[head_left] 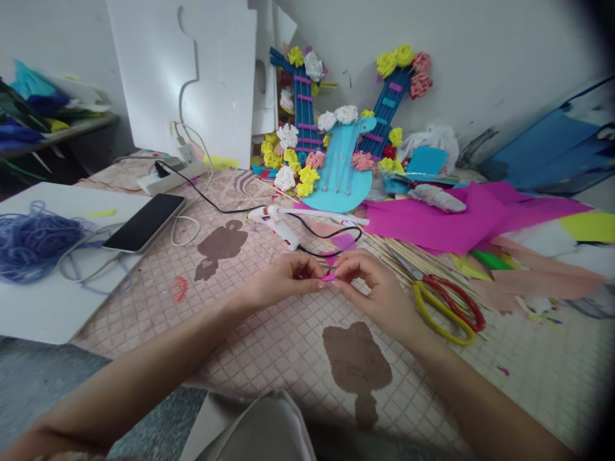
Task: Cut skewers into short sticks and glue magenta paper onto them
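A small magenta strip of paper (328,278) is pinched between the fingertips of both hands, over the middle of the patterned table. My left hand (291,275) grips its left end with thumb and forefinger. On the other end, my right hand (368,278) closes thumb and fingers. Just beyond the hands lies a white glue gun (281,229) with a black cord. Thin wooden sticks (396,253) are spread behind the right hand. To its right rest scissors (444,310) with one red and one yellow handle loop.
A phone (145,223) and a bundle of purple yarn (36,243) lie on a white board (52,320) at left. Behind stand a blue guitar-shaped craft (343,166) with paper flowers and a power strip (173,178). Magenta paper (432,221) covers the back right.
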A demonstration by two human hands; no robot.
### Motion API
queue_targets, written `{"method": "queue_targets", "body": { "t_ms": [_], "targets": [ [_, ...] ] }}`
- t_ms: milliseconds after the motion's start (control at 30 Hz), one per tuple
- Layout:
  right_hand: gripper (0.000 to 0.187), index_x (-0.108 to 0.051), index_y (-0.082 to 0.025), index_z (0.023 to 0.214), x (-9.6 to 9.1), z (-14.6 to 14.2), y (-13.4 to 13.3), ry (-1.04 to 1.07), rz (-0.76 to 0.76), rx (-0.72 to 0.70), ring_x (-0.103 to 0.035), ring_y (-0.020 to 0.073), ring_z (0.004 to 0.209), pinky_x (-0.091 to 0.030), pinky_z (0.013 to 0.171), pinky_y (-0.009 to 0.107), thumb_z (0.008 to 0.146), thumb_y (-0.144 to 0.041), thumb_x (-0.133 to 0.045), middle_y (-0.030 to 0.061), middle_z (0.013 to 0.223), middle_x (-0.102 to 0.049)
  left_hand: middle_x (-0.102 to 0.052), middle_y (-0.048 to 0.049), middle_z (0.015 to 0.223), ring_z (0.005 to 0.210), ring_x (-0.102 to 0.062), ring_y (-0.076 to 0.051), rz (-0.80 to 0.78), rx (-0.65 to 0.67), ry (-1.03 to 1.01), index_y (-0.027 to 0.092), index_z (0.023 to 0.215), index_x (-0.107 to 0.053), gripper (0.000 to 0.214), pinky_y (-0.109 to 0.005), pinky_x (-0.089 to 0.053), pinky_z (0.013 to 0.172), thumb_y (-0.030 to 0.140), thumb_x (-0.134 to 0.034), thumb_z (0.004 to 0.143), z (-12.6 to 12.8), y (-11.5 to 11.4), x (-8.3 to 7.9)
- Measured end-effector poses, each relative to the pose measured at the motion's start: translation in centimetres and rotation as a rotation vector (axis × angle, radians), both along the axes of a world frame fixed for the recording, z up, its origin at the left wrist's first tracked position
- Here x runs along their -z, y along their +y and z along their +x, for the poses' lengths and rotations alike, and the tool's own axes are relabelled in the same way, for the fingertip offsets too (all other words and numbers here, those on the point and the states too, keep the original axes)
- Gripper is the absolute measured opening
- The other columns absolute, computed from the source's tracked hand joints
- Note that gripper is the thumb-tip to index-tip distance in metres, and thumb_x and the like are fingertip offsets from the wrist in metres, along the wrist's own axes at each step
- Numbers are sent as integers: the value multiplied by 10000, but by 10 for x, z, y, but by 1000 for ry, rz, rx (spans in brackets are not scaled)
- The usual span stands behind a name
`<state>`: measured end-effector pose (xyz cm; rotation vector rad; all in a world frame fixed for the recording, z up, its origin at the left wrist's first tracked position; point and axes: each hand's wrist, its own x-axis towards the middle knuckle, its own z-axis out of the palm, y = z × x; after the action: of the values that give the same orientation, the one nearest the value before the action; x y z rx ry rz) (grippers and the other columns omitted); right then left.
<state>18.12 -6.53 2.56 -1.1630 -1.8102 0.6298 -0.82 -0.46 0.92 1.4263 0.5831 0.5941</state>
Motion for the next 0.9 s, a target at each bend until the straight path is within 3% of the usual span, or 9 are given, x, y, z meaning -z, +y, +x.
{"method": "queue_targets", "body": {
  "t_ms": [333,567,700,900],
  "targets": [
    [84,-574,-217,801,-1,-2,0,5,-1,-3,-576,164,878,-478,731,299,809,-136,-595,26,911,-580,-573,1,714,640,-487,-79,27,6,16,104,800,-613,217,-212,-377,585,288,-713,742,1,-1,-1],
    [45,-551,-206,824,3,3,1,154,-180,49,-554,139,758,-451,685,285,866,-218,-542,11,830,-574,-537,27,670,579,-440,-60,-37,15,43,107,782,-596,217,-201,-329,536,287,-709,738,1,-2,-3],
    [129,-577,-198,904,4,2,0,170,-299,44,-555,139,732,-443,637,271,872,-321,-557,16,824,-599,-552,18,690,605,-461,-65,-21,10,35,103,784,-599,216,-205,-352,561,284,-708,738,1,-1,-3],
    [108,-593,-187,826,5,-2,-1,117,-290,10,-549,129,710,-436,629,259,855,-289,-572,9,783,-606,-577,-2,722,647,-491,-80,-11,22,38,104,798,-608,224,-215,-375,590,293,-711,736,2,-1,-1]
  ]
}}
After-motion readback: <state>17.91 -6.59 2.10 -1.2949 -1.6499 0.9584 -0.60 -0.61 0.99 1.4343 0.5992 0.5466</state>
